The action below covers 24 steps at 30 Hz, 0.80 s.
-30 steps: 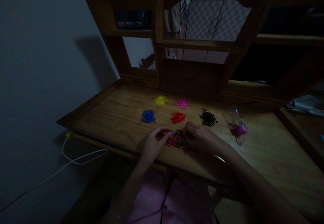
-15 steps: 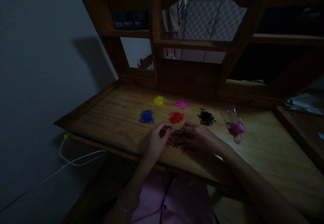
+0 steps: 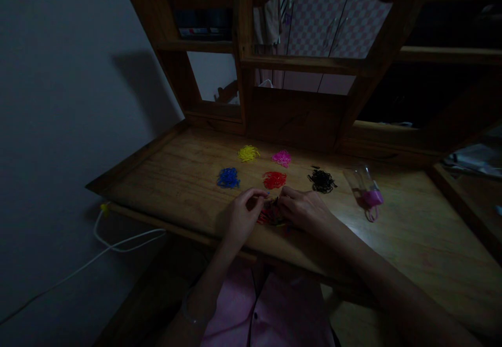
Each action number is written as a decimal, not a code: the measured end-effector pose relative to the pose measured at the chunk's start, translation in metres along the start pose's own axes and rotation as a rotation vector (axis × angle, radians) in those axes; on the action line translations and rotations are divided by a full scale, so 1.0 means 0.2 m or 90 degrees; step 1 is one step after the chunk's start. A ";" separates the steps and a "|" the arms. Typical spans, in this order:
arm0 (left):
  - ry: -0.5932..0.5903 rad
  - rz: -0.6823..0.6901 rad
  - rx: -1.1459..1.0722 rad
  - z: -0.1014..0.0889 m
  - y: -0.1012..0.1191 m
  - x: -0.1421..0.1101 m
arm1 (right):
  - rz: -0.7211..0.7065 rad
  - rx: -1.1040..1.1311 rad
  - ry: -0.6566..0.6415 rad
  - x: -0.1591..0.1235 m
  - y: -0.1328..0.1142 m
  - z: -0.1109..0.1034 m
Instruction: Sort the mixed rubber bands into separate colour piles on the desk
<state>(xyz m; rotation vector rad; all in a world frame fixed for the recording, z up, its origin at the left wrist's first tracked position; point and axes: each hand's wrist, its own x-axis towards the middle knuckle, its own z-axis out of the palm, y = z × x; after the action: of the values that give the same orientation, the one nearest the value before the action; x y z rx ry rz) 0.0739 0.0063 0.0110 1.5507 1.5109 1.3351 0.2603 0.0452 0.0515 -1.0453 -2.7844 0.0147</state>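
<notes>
A mixed pile of small rubber bands point(image 3: 270, 214), mostly red and dark, lies near the front edge of the desk. At the pile's left side is my left hand point(image 3: 243, 215), thumb and forefinger pinched together with a tiny bluish spot at their tips; I cannot make out what it is. My right hand point(image 3: 304, 207) reaches over the right part of the pile, fingers bent and closed among the bands, hiding some of them. Just beyond the hands sits a heap of red rubber bands point(image 3: 274, 180).
Separate heaps hold blue bands point(image 3: 228, 178), yellow bands point(image 3: 248, 153), pink bands point(image 3: 281, 158) and black bands point(image 3: 322, 181). To the right lies a clear bottle with a pink cap point(image 3: 371, 195). A wooden shelf unit point(image 3: 298, 64) rises behind; a white cable point(image 3: 117, 247) hangs left.
My right hand has shifted slightly and its fingers have drawn closer together over the mixed pile. The left hand keeps its pinch in nearly the same place. The view has tilted a little.
</notes>
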 end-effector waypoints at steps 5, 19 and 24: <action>0.003 -0.009 -0.001 0.00 0.00 0.00 | 0.035 0.133 0.042 -0.01 0.05 0.01; -0.004 -0.010 -0.020 0.00 0.00 0.00 | 0.054 0.297 0.006 -0.01 0.08 0.00; -0.010 -0.010 -0.019 -0.01 0.01 0.00 | 0.102 0.285 0.005 0.00 0.07 -0.01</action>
<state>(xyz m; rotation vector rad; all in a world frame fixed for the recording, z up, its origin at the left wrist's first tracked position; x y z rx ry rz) 0.0733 0.0056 0.0126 1.5237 1.4836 1.3274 0.2705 0.0561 0.0529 -1.1303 -2.5034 0.6192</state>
